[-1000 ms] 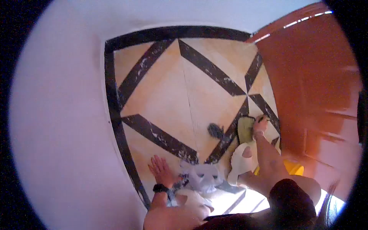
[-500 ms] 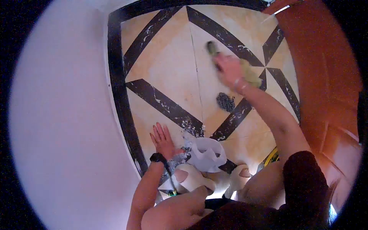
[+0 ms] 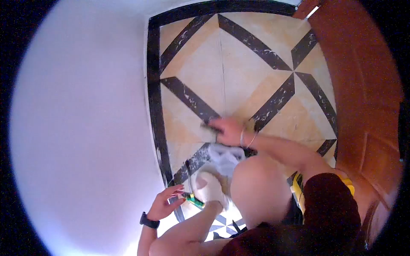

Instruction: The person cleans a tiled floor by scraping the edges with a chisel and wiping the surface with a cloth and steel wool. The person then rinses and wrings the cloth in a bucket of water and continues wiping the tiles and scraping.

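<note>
My right hand (image 3: 229,130), smeared by motion, is closed on a dark, greenish object just above a white plastic bag (image 3: 225,154). The object's shape is too blurred to tell. My left hand (image 3: 165,203) is at the lower left with its fingers apart and nothing between them. Its fingertips are close to the green handle (image 3: 195,201) of a thin, dark-shafted tool, which lies beside my shoe. Grey scraps (image 3: 197,157) are scattered on the floor left of the bag.
Pale floor tiles (image 3: 252,64) with dark bands stretch ahead. A white wall (image 3: 98,106) stands on the left and a reddish-brown door (image 3: 363,89) on the right. A cream shoe (image 3: 210,187) is near the bag. Something yellow (image 3: 348,183) shows beside my right arm.
My right hand has swept back toward the bag. My left hand has lifted off the floor and moved down beside the green handle. The dark mesh-like clump on the tiles is no longer visible.
</note>
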### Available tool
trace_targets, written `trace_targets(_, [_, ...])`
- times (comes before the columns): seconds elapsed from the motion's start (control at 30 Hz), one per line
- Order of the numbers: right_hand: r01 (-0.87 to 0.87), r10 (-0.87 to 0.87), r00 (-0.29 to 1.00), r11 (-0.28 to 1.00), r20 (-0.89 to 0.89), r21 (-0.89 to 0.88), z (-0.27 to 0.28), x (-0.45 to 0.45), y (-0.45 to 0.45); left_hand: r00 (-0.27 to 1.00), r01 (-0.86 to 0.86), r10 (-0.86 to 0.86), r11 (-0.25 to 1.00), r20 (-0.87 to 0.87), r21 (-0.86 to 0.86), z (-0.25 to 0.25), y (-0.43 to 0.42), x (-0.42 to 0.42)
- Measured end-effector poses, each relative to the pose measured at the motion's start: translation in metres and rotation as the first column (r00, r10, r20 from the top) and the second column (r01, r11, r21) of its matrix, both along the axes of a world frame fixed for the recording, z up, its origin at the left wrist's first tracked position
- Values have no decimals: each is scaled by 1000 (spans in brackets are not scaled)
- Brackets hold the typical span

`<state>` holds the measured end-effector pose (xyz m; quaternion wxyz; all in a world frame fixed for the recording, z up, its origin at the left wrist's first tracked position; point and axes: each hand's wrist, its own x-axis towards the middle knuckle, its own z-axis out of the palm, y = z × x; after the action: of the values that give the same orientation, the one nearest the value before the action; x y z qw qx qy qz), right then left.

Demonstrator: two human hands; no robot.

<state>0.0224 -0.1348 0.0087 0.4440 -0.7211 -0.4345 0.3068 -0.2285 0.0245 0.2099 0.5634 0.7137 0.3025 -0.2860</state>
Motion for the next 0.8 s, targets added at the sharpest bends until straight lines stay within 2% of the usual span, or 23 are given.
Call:
trace_targets(0.03, [105,-107,994,993,-21,-59,4,25,5,999,-35,34,999,-41,-20,9,-2,-10])
trace_targets(0.07, [146,-145,989,989,27,-36,-20,57,12,991,-37,28,997,-129,-65,6,1,-18])
trace_targets(0.1, [219,-222,975,971,27,91,-34,90,22,995,87,-85,995,-44,38,-8,3,-28])
trace_targets(0.13, [226,-242,954,968,175,110,-37,126,31,978,203,-209,968,23,147,-31,5,-40])
trace_targets(0.17, [264,-310,826,951,470,162,-45,152,41,938,307,-337,915,79,261,-54,5,-53])
trace_targets(0.23, [258,-270,807,961,525,97,-71,193,59,915,377,-403,874,21,307,-98,-1,-45])
trace_targets(0.3, [279,-217,775,960,594,-12,-75,179,87,890,379,-450,814,67,441,-138,-10,-29])
trace_targets(0.33, [287,-178,764,955,621,-79,-77,165,99,908,304,-403,824,117,477,-153,-10,-15])
trace_targets(0.4, [50,68,779,984,623,-170,-62,111,115,924,150,-313,826,221,543,-178,-11,9])
trace_targets(0.47, [-163,283,773,954,568,-253,-68,46,107,921,-102,-165,771,352,629,-194,-9,19])
trace_targets(0.5, [-235,201,773,972,602,-23,-87,14,93,897,-228,-100,730,431,645,-201,-10,20])
trace_targets(0.53, [-295,458,769,873,447,-388,-46,-11,82,923,-197,-133,644,361,739,-220,-9,6])
trace_targets(0.57, [-359,502,781,848,371,-390,-96,-48,70,942,-156,-168,552,292,819,-250,-7,-14])
trace_targets(0.6, [-383,409,788,911,461,-153,-120,-81,44,951,-119,-204,449,231,886,-268,-14,-22])
trace_targets(0.63, [-406,299,784,910,544,86,-130,-106,23,837,-462,150,709,526,533,-238,-30,-10])
trace_targets(0.67, [-509,651,636,758,414,-408,-96,-121,28,834,-458,167,741,526,491,-234,-35,-16])
trace_targets(0.7, [-516,433,735,856,522,17,-82,-131,5,833,-444,103,711,544,545,-244,-35,-36])
trace_targets(0.73, [-422,382,832,907,403,11,-64,-144,-4,760,-480,108,757,641,443,-235,-42,-43])
trace_targets(0.77, [-322,307,914,947,266,14,-42,-130,-17,784,-445,80,764,615,468,-223,-54,-23])
trace_targets(0.8, [-242,268,941,959,205,-144,-23,-121,-18,799,-423,65,767,598,482,-218,-58,-24])
